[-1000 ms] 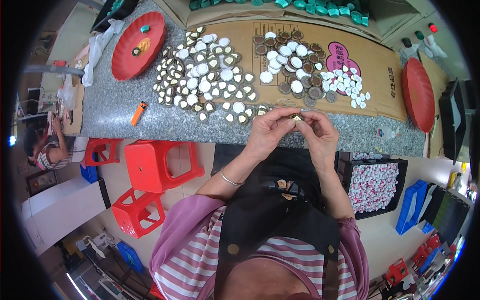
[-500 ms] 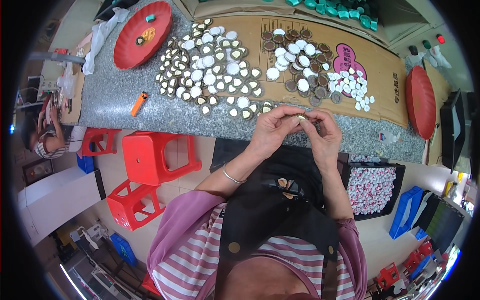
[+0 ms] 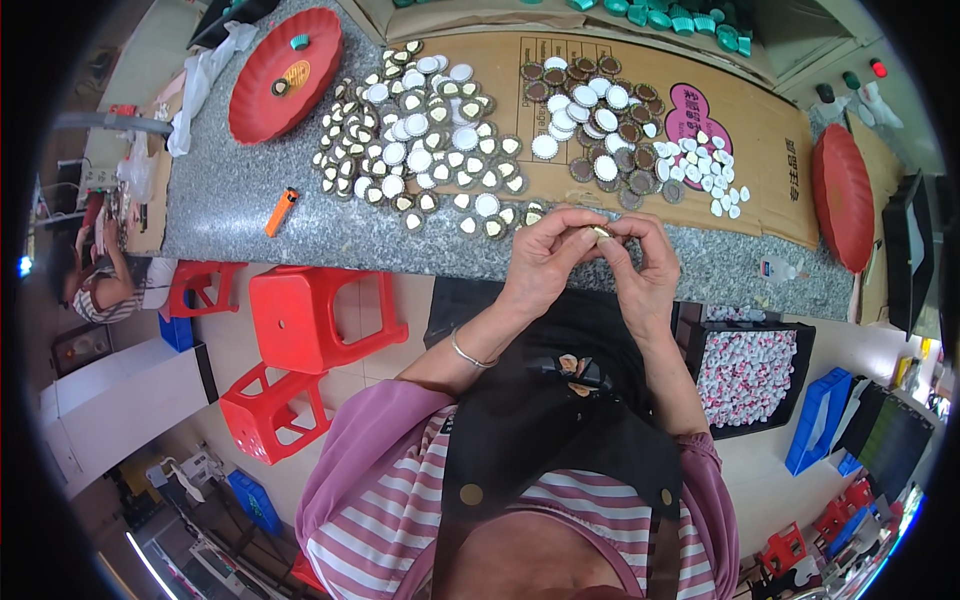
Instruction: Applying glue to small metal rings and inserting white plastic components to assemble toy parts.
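My left hand point(image 3: 543, 262) and my right hand point(image 3: 645, 272) meet over the counter's near edge. Thumbs and fingertips of both pinch one small scalloped disc point(image 3: 601, 231), dark at the rim with a pale piece on it; the fingers cover most of it. Just beyond the left hand spreads a heap of similar brown-rimmed discs with pale pieces point(image 3: 485, 177), with white scalloped discs point(image 3: 420, 160) mixed in. Past the right hand lie plain brown scalloped discs point(image 3: 640, 182), more white ones, and many small loose white pieces point(image 3: 715, 172).
Flattened cardboard point(image 3: 780, 190) covers part of the grey speckled counter point(image 3: 220, 200). An orange lighter point(image 3: 282, 212) lies at left. Red scalloped trays point(image 3: 250, 105) stand at both sides, and a small clear bottle point(image 3: 778, 268) at right. Red stools point(image 3: 305, 320) and a black crate point(image 3: 790, 400) are below.
Both hands keep their pinch on the disc, with only slight finger shifts. The whole view has moved a little; the heaps look the same.
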Action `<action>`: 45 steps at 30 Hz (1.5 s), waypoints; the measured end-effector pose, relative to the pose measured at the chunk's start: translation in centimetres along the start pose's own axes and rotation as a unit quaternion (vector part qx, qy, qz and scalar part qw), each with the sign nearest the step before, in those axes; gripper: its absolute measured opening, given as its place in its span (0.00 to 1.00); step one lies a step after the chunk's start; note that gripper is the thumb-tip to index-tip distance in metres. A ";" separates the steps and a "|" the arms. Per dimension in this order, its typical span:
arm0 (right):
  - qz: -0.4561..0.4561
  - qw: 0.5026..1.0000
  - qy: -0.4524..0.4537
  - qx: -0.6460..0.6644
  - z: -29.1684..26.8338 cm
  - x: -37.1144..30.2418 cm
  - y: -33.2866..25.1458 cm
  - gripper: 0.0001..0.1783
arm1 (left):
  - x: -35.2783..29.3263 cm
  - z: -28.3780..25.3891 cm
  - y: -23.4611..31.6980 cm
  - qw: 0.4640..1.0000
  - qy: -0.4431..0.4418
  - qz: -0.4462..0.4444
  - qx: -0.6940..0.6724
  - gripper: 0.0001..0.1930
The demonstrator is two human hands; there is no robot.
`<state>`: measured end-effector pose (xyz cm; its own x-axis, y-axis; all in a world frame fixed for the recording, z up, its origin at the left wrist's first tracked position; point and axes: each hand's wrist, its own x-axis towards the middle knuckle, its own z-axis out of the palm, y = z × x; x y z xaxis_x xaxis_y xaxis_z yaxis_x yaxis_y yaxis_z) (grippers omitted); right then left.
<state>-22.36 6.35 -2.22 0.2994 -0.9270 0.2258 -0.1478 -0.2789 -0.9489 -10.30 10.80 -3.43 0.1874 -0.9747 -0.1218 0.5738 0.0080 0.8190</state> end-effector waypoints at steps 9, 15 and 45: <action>-0.033 0.998 -0.032 -0.047 -0.7 0.6 -0.7 0.08 | 0.0 -0.2 -0.7 0.999 -0.003 -0.005 -0.033 0.08; 0.003 0.999 -0.054 -0.001 -0.7 1.1 -1.1 0.10 | 0.2 -0.9 -0.2 0.999 0.012 -0.026 -0.043 0.08; -0.017 0.996 -0.090 0.004 -0.8 0.6 -0.7 0.04 | 0.2 -0.9 1.7 0.984 -0.049 0.064 0.160 0.08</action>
<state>-22.84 5.79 -1.22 0.4685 -0.8567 0.2160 -0.1267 -0.3071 -0.9432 -8.55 10.87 -2.56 0.1561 -0.9871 0.0357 0.2670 0.0769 0.9606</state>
